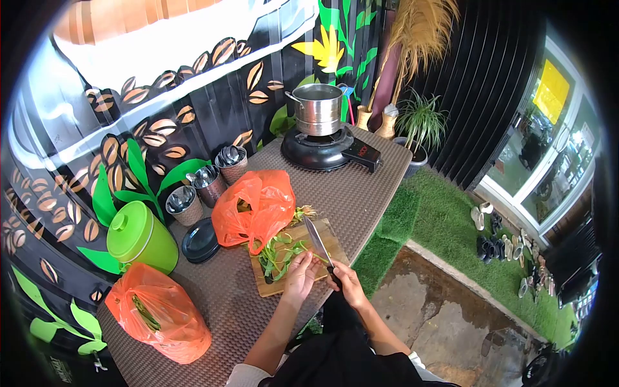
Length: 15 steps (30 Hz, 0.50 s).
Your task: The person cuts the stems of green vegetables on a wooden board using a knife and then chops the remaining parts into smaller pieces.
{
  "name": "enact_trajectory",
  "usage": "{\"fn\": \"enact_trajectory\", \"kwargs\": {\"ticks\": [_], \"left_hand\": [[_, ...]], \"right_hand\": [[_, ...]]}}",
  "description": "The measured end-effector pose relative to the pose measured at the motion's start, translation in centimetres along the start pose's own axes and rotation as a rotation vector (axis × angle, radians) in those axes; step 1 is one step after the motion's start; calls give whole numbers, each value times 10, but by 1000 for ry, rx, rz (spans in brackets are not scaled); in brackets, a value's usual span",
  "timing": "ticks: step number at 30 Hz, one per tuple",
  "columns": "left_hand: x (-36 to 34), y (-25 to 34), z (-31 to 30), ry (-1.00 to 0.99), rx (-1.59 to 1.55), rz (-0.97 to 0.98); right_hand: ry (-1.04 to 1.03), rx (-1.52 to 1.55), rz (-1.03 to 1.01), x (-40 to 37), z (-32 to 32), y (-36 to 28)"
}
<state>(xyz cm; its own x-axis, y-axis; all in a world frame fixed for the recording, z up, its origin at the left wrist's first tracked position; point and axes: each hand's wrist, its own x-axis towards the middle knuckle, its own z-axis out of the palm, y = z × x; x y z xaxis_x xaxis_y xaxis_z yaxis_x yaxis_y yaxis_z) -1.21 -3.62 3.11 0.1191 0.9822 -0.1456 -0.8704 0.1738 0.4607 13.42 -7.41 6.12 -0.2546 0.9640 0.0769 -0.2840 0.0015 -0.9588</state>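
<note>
My right hand is closed around the black handle of a kitchen knife, its blade pointing up and away from me. Close beside it, the fingers of my left hand pinch a green vegetable stem, which reaches toward the knife near its handle. Below both hands lies a wooden cutting board at the table's edge. Loose leafy greens are spread over the board. An orange plastic bag rests against its far side, with some roots showing next to it.
A steel pot sits on a black portable stove at the table's far end. Along the wall stand cups of cutlery, a green lidded container and a black lid. Another orange bag stands at the near left.
</note>
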Motion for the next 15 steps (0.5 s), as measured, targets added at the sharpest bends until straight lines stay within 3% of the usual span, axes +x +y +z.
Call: {"fn": "enact_trajectory", "kwargs": {"ticks": [15], "left_hand": [[-1, 9, 2, -101, 208, -20]], "right_hand": [[48, -40, -91, 5, 7, 13]]}}
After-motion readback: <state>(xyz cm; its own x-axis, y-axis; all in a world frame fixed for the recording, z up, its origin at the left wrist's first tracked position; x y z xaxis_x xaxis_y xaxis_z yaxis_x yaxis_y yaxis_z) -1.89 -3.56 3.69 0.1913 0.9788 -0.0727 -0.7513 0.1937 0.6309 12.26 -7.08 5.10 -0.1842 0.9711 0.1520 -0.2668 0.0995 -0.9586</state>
